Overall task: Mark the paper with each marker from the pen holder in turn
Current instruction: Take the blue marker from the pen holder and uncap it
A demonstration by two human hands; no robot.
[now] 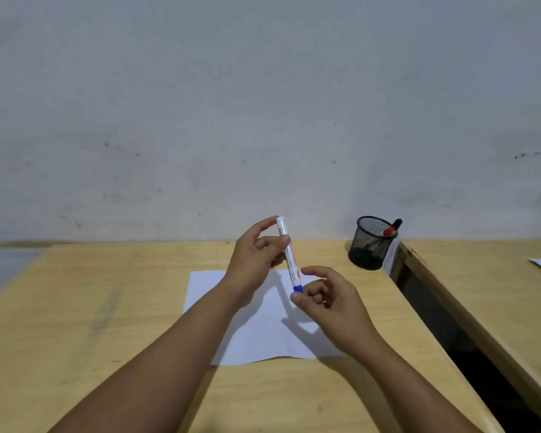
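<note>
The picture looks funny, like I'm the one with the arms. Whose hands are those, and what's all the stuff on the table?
A person wears a camera on their head, so you see what they see, looking down. The left hand holds a white marker with a blue end. The right hand has its fingers at that blue end; whether it grips a cap is hard to tell. Under the hands lies white paper on a wooden table. By the wall stands a black mesh pen holder with two more markers, a red-ended one and a black-ended one.
</note>
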